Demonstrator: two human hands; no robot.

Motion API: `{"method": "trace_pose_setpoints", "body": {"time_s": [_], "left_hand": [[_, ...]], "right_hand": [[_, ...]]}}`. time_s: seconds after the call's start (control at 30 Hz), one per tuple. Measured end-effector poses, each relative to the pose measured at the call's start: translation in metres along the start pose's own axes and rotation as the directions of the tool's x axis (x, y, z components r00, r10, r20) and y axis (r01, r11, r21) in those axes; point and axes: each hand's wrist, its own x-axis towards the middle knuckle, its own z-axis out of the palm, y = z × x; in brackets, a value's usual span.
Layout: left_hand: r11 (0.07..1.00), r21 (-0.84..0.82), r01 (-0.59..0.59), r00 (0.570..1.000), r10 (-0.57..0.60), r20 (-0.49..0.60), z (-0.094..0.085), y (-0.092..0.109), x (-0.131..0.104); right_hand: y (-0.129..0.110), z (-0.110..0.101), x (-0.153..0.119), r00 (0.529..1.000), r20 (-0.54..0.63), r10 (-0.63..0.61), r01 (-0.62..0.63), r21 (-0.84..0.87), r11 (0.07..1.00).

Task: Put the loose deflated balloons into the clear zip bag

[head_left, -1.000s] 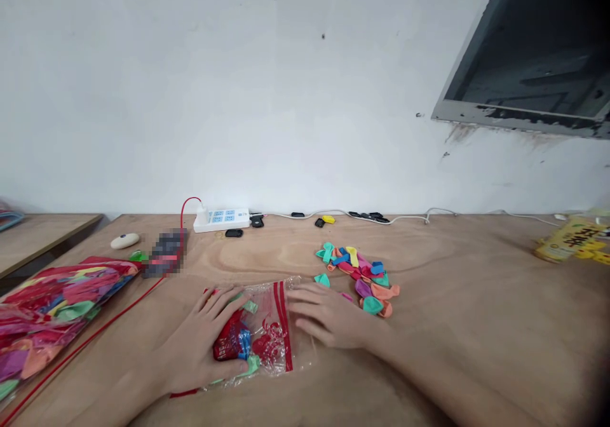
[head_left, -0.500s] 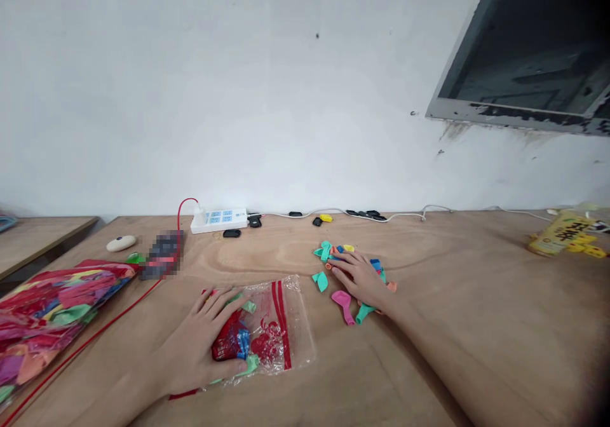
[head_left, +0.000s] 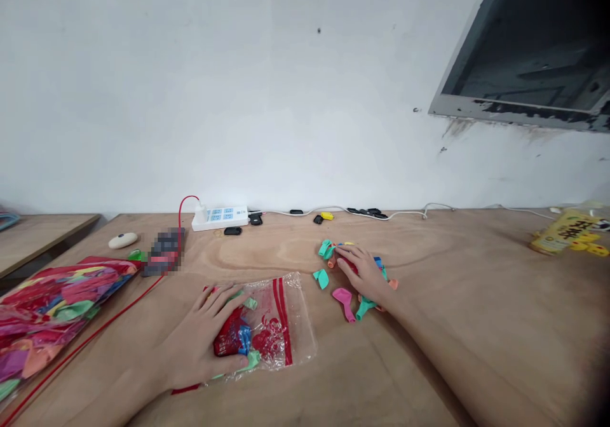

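Note:
My left hand (head_left: 204, 332) lies spread over a clear zip bag (head_left: 300, 344) with red stripes. Red, blue and pale green balloons show inside the bag, partly covered by my fingers. To the right, my right hand (head_left: 366, 274) rests on a small heap of uninflated balloons, fingers stretched forward and thumb apart. Under its palm a bit of red shows. Around it lie a pink balloon (head_left: 344, 302), a teal balloon (head_left: 365, 308), another teal balloon (head_left: 321, 279) and more teal ones at the fingertips. The balloons beneath the hand are mostly hidden.
A large bag of balloons (head_left: 61, 306) lies at the left, beside a red cable (head_left: 109, 319). Farther back are a white oval object (head_left: 122, 241), a blurred-out dark object (head_left: 164, 249), a power strip (head_left: 222, 217) and small black pieces. A yellow package (head_left: 562, 231) is far right.
My right hand's fingers have drawn in slightly over the heap, and a red balloon now shows beneath them. My left hand stays on the bag. The view has shifted slightly.

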Motion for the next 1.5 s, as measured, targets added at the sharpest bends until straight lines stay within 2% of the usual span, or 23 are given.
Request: {"method": "trace_pose_setpoints", "body": {"time_s": [0.2, 0.3, 0.43, 0.53, 0.67, 0.87, 1.0, 1.1, 1.27, 1.4, 1.5], "left_hand": [[1.0, 0.006, -0.01, 1.0, 0.01, -0.026, 0.001, -0.001, -0.001], [1.0, -0.003, -0.014, 1.0, 0.014, -0.009, 0.001, -0.001, 0.0], [1.0, -0.014, -0.007, 1.0, 0.007, -0.001, 0.002, -0.001, 0.0], [1.0, -0.011, -0.008, 1.0, 0.008, 0.002, 0.002, -0.002, -0.001], [1.0, -0.005, 0.0, 1.0, 0.0, 0.015, 0.003, -0.003, -0.001], [1.0, 0.001, -0.001, 1.0, 0.001, 0.009, 0.003, -0.003, -0.002], [1.0, 0.004, -0.007, 1.0, 0.007, 0.014, 0.004, -0.005, -0.002], [1.0, 0.003, -0.003, 1.0, 0.003, 0.021, 0.004, -0.005, -0.002], [1.0, 0.006, 0.019, 0.999, -0.019, 0.051, 0.003, -0.003, -0.002], [1.0, 0.001, 0.026, 0.998, -0.026, 0.051, 0.002, -0.002, -0.001], [1.0, -0.007, 0.018, 0.999, -0.018, 0.039, 0.003, -0.003, -0.001]], "right_hand": [[-0.003, -0.001, -0.001, 0.996, -0.085, 0.031, -0.022, 0.107, 0.994], [-0.008, 0.001, -0.003, 0.997, -0.07, 0.016, -0.006, 0.136, 0.991], [-0.014, 0.003, -0.003, 0.999, 0.022, 0.033, -0.034, 0.065, 0.997], [-0.016, 0.003, -0.002, 0.999, 0.046, 0.018, -0.018, 0.009, 1.0], [-0.012, -0.001, -0.001, 0.999, 0.018, -0.03, 0.031, -0.025, 0.999], [0.0, -0.003, 0.0, 1.0, -0.027, -0.016, 0.013, -0.107, 0.994], [0.001, -0.006, 0.0, 0.997, -0.071, -0.012, 0.006, -0.083, 0.997], [-0.004, -0.009, -0.001, 0.991, -0.116, -0.063, 0.063, -0.003, 0.998], [-0.027, -0.012, -0.005, 0.973, -0.152, -0.174, 0.193, 0.121, 0.974], [-0.042, -0.015, -0.006, 0.963, -0.131, -0.234, 0.254, 0.163, 0.953], [-0.044, -0.019, -0.005, 0.956, -0.062, -0.287, 0.293, 0.127, 0.948]]}}
